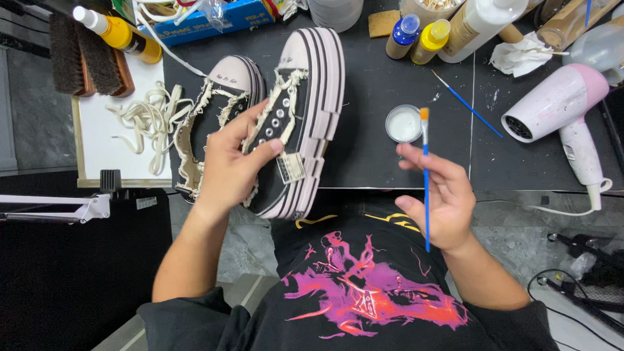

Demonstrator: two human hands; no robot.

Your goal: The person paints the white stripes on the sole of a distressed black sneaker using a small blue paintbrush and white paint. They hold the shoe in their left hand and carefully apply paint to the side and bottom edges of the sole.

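The left hand (229,166) grips a black platform sneaker (300,120) by its frayed upper, holding it on its side over the near edge of the black mat (364,149), sole turned right. A second sneaker (218,107) lies just behind it, touching the hand's far side. The right hand (439,198) pinches a thin blue brush (426,175) upright, bristles up, just beside a small dish (403,123) of white liquid. Loose laces (146,120) sit on a white board (97,153) to the left; a pink hairdryer (562,114) lies to the right, with another blue brush (467,103) between it and the dish.
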